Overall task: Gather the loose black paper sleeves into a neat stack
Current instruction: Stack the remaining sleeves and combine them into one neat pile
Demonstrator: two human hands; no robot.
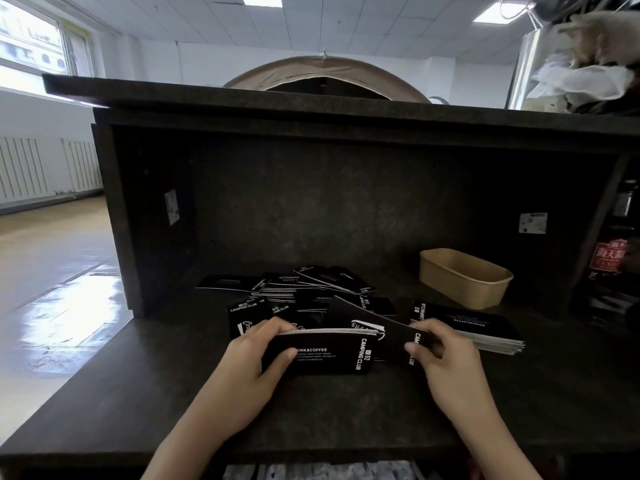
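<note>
Two hands are at work on the dark counter (121,393). Your left hand (249,362) has a curled grip on a small bundle of sleeves (325,351): the thumb lies across the printed black face, the fingers wrap over the top edge, and the bundle stands on its long edge with the white paper edges showing along the top. Your right hand (446,355) pinches one single sleeve (377,327) between thumb and fingers; that sleeve bows upward and leans over the right end of the bundle, touching it.

Beyond the bundle, at about twelve o'clock from your hands, the loose black sleeves (304,289) lie scattered and overlapping at mixed angles, some fanned out. At about two o'clock from your right hand a flat, gathered stack (485,327) rests on the counter, its edges roughly aligned, just beside your right fingers.

Further back at one o'clock sits a tan paper tray (464,282), rectangular with rounded corners; its inside shows only bare tan walls. At three o'clock a dark bottle with a red label (609,261) stands against the shelf upright.
</note>
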